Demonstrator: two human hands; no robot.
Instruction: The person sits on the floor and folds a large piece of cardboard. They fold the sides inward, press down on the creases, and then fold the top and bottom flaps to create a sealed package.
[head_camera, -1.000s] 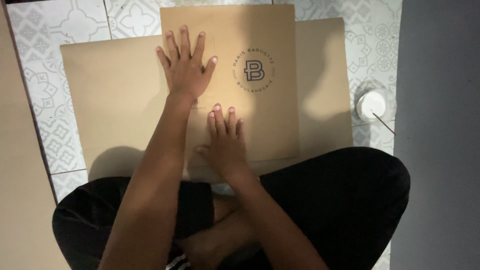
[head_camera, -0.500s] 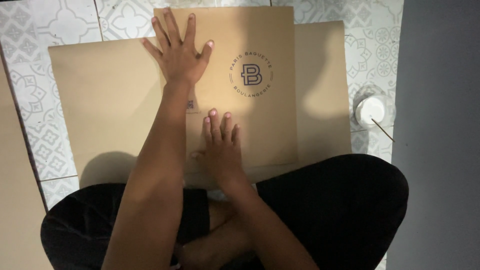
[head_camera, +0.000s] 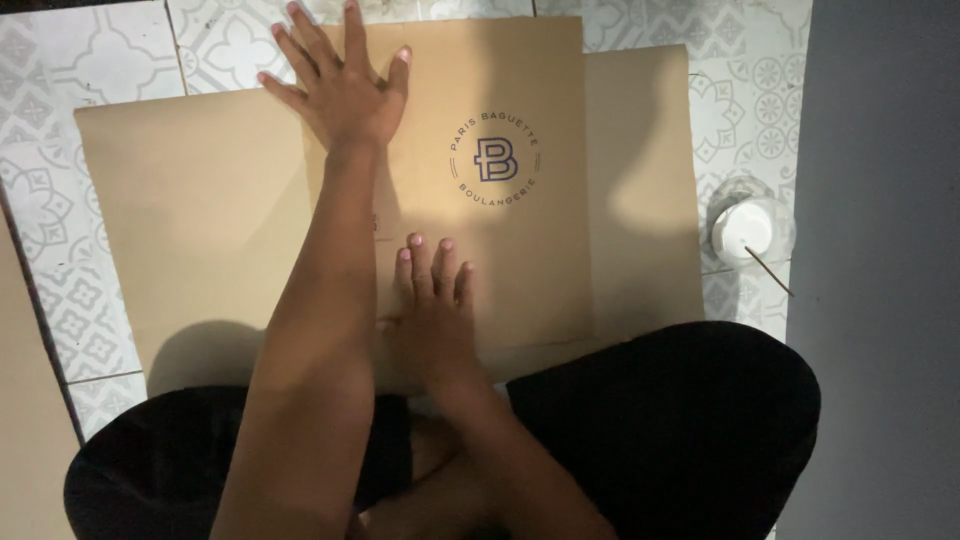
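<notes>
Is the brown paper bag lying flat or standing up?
Flat. The brown paper bag lies spread on the cardboard sheet, with the left hand and right hand pressing it down.

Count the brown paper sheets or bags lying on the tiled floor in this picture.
2 for certain: a wide sheet underneath, and a narrower printed bag on top, under both hands. A tan strip at the left edge may be a third.
</notes>
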